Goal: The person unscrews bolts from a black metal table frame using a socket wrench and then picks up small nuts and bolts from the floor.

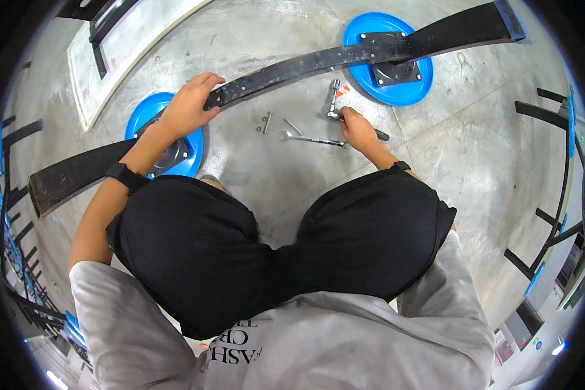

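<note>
A long black metal frame lies across the floor, with a round blue seat under its left part and another blue seat under its right part. My left hand grips the frame beside the left seat, fingers over the far side and thumb on the near side. On the floor to the right, my right hand is closed around a ratchet wrench, whose dark handle end sticks out past the palm. Just below that hand lies a combination wrench, its open jaw pointing left.
Between my hands, a bolt, a second bolt and small nuts lie on the grey floor. A white panel stands at the upper left. Black frames with blue parts line the right side.
</note>
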Demonstrator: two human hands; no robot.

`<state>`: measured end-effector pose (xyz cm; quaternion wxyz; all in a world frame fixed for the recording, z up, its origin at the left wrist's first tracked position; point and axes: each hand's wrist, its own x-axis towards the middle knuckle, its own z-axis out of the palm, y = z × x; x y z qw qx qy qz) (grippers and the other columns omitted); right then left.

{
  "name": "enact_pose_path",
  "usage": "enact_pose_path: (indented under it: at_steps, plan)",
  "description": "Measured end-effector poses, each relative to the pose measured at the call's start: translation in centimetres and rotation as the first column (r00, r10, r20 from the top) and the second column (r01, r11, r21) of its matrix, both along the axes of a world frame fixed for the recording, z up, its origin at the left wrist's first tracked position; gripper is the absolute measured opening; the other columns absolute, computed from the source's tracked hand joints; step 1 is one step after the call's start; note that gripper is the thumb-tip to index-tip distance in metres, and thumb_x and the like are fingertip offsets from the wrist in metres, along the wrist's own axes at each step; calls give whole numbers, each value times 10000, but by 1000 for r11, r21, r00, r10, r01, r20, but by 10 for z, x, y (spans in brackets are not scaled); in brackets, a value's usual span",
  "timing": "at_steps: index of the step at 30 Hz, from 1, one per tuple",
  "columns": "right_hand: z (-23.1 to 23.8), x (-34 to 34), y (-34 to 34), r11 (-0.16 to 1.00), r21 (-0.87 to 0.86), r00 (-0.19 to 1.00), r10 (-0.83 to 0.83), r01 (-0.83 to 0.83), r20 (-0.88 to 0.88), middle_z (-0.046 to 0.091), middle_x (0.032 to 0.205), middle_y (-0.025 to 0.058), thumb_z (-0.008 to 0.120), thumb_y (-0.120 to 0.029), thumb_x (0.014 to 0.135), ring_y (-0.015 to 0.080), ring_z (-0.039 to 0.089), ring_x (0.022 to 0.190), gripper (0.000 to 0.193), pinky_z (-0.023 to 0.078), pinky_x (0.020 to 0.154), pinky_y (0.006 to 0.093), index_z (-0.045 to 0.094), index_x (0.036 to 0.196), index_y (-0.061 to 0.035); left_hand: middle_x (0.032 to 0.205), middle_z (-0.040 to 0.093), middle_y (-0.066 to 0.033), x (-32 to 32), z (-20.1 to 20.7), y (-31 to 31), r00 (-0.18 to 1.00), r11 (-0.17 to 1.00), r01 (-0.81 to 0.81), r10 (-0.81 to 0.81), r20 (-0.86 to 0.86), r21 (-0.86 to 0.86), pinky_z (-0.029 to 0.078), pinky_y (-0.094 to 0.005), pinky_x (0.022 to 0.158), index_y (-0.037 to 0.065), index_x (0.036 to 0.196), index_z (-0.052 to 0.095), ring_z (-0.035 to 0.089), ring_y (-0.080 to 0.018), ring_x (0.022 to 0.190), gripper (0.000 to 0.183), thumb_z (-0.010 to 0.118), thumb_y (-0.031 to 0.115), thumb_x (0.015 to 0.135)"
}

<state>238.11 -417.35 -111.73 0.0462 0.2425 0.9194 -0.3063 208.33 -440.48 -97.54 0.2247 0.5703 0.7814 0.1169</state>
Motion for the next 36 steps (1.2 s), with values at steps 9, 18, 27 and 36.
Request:
enact_pose_path:
  at_steps: [9, 18, 27, 36]
  plan:
    - [-8, 10, -20, 999, -15, 998, -34, 35, 59, 573, 933, 172, 515, -57, 768, 370, 574, 856, 144, 468, 729, 465, 515, 907, -19, 821, 562, -102, 17, -14, -15, 896, 894, 439, -443, 23, 90, 476, -377, 671, 41, 901, 550, 576, -294, 787, 185, 586, 17, 721]
    - [-2, 21, -15, 996, -77, 978, -31, 48, 208, 611, 932, 158, 652, -155, 703, 343, 588, 890, 268, 474, 772, 422, 573, 923, -23, 811, 604, -67, 26, -30, -5, 856, 855, 510, -515, -40, -90, 488, -379, 633, 70, 846, 581, 605, -267, 773, 94, 527, 86, 770]
    - [-6, 47, -25, 992, -51, 969, -105, 119, 225, 637, 863, 141, 677, -170, 686, 340, 601, 855, 236, 476, 733, 433, 598, 877, -55, 801, 605, -109, 33, -18, -2, 908, 907, 414, -407, 101, -71, 476, -391, 661, 48, 854, 583, 594, -291, 770, 112, 566, 80, 747]
    - [38, 57, -13, 996, -68, 969, 73, -58, 236, 624, 724, 178, 666, -226, 639, 350, 609, 720, 265, 487, 672, 418, 626, 796, -16, 807, 617, -102, 54, -19, 5, 918, 918, 359, -315, 240, -168, 476, -391, 685, 62, 934, 586, 597, -293, 801, 194, 550, 120, 752]
